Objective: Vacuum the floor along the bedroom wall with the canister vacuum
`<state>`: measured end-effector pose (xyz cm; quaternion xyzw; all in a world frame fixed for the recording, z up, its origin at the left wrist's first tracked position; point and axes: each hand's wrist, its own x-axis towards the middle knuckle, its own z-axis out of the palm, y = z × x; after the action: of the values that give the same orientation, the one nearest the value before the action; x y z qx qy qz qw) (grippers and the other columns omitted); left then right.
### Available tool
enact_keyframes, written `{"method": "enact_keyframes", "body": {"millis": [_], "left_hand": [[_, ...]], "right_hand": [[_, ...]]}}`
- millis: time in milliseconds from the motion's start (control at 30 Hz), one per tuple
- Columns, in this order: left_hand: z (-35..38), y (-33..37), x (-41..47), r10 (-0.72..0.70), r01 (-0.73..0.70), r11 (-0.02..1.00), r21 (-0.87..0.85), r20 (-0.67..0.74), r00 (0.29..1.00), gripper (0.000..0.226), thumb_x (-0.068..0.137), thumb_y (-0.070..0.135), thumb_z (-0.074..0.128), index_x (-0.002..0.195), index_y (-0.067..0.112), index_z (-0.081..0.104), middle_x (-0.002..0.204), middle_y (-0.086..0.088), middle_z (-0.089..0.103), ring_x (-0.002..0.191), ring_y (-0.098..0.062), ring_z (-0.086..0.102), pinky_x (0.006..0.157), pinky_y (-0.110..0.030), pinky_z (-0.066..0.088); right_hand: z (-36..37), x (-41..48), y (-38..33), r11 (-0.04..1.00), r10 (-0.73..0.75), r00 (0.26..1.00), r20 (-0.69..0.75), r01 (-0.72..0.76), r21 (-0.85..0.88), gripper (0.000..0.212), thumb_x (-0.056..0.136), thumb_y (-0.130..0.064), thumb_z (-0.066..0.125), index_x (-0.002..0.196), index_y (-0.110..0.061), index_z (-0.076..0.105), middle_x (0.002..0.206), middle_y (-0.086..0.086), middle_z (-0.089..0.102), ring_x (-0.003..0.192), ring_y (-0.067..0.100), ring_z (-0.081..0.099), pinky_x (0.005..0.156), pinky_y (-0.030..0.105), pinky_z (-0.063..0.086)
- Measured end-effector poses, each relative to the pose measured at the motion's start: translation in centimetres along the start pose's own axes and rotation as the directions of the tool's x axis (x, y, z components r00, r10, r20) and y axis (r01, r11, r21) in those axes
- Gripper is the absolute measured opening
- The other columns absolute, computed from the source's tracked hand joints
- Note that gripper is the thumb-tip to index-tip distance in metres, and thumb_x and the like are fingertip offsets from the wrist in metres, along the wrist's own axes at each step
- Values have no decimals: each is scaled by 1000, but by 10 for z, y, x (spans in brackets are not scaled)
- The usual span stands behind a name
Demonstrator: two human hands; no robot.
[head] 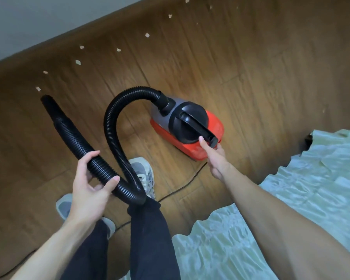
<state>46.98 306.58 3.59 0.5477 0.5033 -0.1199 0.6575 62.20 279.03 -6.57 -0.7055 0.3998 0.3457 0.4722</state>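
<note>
A red, grey and black canister vacuum (214,126) stands on the wooden floor (251,67) in the middle of the view. Its black ribbed hose (113,118) loops up from the front and back down to my left hand (89,182), which grips the hose a little behind the tapered nozzle (50,107). The nozzle points toward the wall, above the floor. My right hand (212,156) touches the rear end of the black carry handle (198,128), thumb against it and fingers around its tip. Several pale paper scraps (78,62) lie scattered along the white wall (38,19).
A bed with a pale green crumpled cover (291,209) fills the right and lower right. The black power cord (182,186) trails from the vacuum's rear across the floor past my grey shoes (146,174). My dark trouser legs are at the bottom centre.
</note>
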Motion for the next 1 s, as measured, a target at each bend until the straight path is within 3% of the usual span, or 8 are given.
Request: {"method": "enact_keyframes", "body": {"millis": [133, 267, 367, 467, 633, 800, 933, 1000], "left_hand": [[6, 0, 3, -5, 5, 1000, 21, 11, 1000, 66, 85, -11, 66, 126, 39, 50, 114, -20, 52, 95, -32, 64, 65, -36, 63], [23, 2, 2, -26, 26, 1000, -3, 15, 1000, 65, 86, -12, 64, 126, 37, 49, 104, -8, 52, 87, -26, 66, 60, -33, 62], [39, 2, 0, -29, 29, 1000, 0, 42, 999, 65, 86, -12, 64, 122, 40, 50, 104, -4, 56, 90, -27, 69, 68, -42, 62], [52, 0, -2, -26, 23, 998, 54, 56, 998, 67, 85, -10, 66, 119, 45, 50, 106, -5, 61, 94, -31, 70, 74, -52, 61], [73, 1, 0, -49, 44, 996, 79, 69, 996, 67, 86, -6, 68, 119, 48, 49, 100, -10, 60, 86, -36, 70, 68, -51, 62], [86, 0, 4, -50, 42, 993, 108, 71, 996, 67, 85, -5, 69, 117, 51, 48, 94, -7, 58, 88, -39, 66, 81, -54, 59], [90, -3, 6, -53, 44, 992, 119, 77, 996, 68, 85, -4, 70, 118, 51, 48, 93, -6, 58, 89, -37, 67, 82, -54, 58], [91, -5, 7, -47, 37, 991, 131, 74, 996, 68, 85, -4, 70, 118, 51, 48, 93, -5, 58, 91, -35, 67, 82, -53, 58]], "right_hand": [[-3, 14, 6, 999, 13, 996, 83, -16, 38, 123, 41, -79, 83, 147, -36, 39, 145, -15, 51, 135, 10, 46, 118, 48, 30], [4, 12, 0, 998, 6, 999, 49, -9, 63, 138, 36, -83, 81, 153, -31, 29, 148, -11, 48, 135, 12, 46, 117, 46, 32], [8, 10, 0, 997, -2, 1000, 24, 0, 78, 146, 33, -83, 81, 155, -26, 25, 152, -6, 44, 138, 14, 44, 118, 44, 31], [9, 13, 3, 992, 24, 998, 57, -30, 120, 143, 35, -83, 81, 155, -33, 22, 154, -9, 41, 139, 16, 42, 119, 49, 26], [7, 19, 3, 982, 59, 992, 109, -77, 171, 144, 34, -84, 81, 155, -35, 19, 155, -9, 39, 140, 18, 41, 119, 48, 20], [8, 22, 2, 975, 74, 986, 147, -103, 198, 156, 30, -81, 83, 157, -32, 8, 160, -5, 32, 143, 19, 38, 121, 49, 18], [7, 24, 5, 968, 113, 978, 177, -149, 201, 161, 33, -81, 82, 156, -32, -8, 166, -5, 11, 147, 20, 31, 121, 51, 16], [5, 27, 6, 973, 123, 975, 184, -155, 172, 160, 33, -82, 82, 157, -31, -6, 166, -5, 13, 147, 19, 30, 121, 52, 14]]}}
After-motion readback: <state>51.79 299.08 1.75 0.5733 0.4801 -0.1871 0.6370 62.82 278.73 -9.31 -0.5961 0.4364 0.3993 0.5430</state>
